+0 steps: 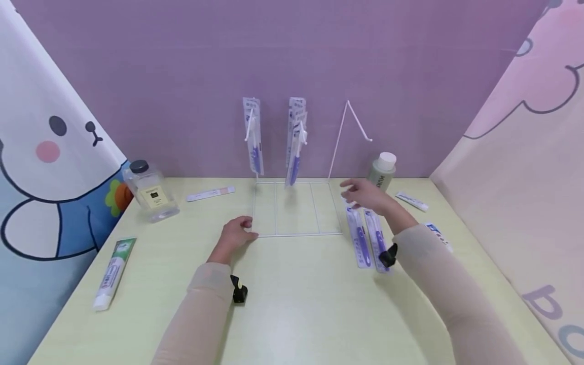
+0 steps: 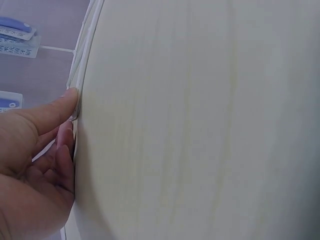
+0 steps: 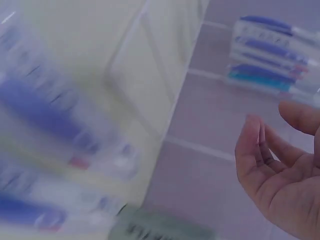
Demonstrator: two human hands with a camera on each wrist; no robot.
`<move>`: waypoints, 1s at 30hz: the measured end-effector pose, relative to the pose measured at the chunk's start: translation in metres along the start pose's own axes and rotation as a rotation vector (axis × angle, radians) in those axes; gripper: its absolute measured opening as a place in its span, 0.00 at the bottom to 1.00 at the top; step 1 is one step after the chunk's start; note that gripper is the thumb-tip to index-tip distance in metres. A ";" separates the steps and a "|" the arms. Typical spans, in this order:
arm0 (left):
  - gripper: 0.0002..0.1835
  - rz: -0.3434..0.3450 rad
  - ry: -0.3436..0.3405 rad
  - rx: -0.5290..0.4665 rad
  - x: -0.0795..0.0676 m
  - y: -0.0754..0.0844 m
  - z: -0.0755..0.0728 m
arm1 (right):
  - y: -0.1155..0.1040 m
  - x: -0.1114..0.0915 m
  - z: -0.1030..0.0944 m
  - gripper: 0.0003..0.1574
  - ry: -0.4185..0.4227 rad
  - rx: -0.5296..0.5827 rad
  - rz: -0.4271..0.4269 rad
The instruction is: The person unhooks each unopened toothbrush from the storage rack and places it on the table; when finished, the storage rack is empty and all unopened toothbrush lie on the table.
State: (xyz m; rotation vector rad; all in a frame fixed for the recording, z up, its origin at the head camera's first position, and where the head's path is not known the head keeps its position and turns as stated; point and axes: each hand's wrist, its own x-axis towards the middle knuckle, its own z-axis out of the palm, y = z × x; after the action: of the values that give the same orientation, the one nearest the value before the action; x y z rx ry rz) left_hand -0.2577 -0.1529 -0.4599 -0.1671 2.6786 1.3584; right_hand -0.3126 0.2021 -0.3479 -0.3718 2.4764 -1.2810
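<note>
A white wire rack (image 1: 298,235) stands on the table with its base flat and hooks rising behind. My left hand (image 1: 234,235) holds its front left corner; in the left wrist view the thumb (image 2: 62,102) lies on the wire, fingers curled beside it. Packaged toothbrushes hang on the left hook (image 1: 256,152) and the middle hook (image 1: 294,162). The right hook (image 1: 360,123) carries nothing. My right hand (image 1: 367,195) hovers right of the rack, fingers loosely bent around nothing. Beneath it lie two packaged purple toothbrushes (image 1: 359,238), side by side.
A green-grey bottle (image 1: 381,172) with a white cap stands behind my right hand. Small tubes (image 1: 412,201) lie at the right. To the left are a clear black-capped bottle (image 1: 152,195), a slim packet (image 1: 210,194) and a green-and-white toothpaste tube (image 1: 114,274).
</note>
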 end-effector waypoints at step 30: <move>0.25 -0.008 -0.009 -0.007 -0.001 0.002 0.000 | -0.098 0.087 0.051 0.21 0.497 0.331 -0.320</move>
State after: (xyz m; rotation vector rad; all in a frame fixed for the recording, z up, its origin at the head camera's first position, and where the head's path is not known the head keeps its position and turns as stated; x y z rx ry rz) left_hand -0.2569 -0.1515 -0.4583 -0.1716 2.6631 1.3629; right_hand -0.3641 0.0773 -0.3095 -0.4155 2.5840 -2.0998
